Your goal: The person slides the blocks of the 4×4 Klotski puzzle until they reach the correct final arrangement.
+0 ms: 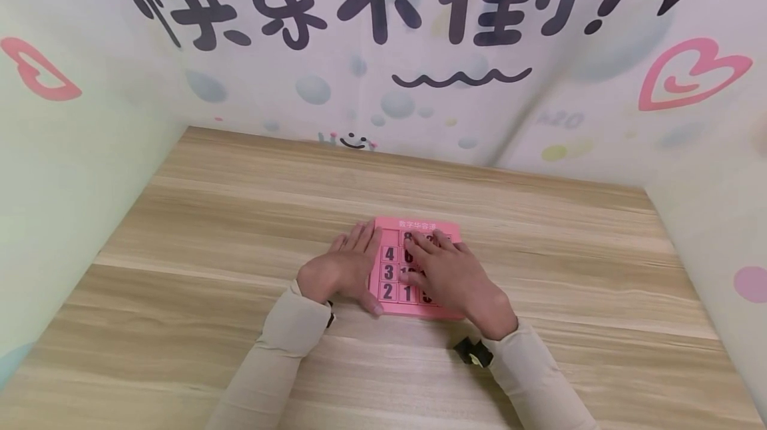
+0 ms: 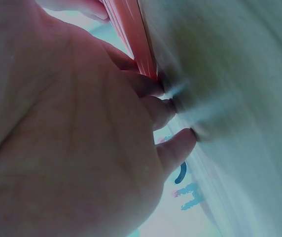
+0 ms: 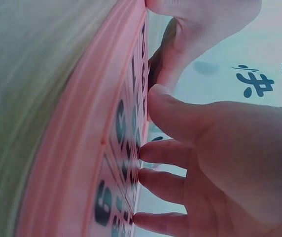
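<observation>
A pink number sliding puzzle (image 1: 413, 311) lies flat on the table, its tiles printed with black numerals. An uncovered gap shows in the top left corner of its grid, above the 4 tile (image 1: 389, 254). My left hand (image 1: 340, 271) rests along the puzzle's left side, fingers straight and thumb at the lower left corner. In the left wrist view the fingertips touch the tabletop beside the pink edge (image 2: 131, 34). Over the right part of the grid spreads my right hand (image 1: 460, 278), covering several tiles. Its fingertips (image 3: 148, 150) touch the tile faces in the right wrist view.
The wood-grain table (image 1: 240, 217) stretches around the puzzle on all sides. Behind it hangs a pale printed backdrop (image 1: 335, 70) with large black characters. Light side walls stand at left and right. A small black device (image 1: 473, 352) sits at the right wrist.
</observation>
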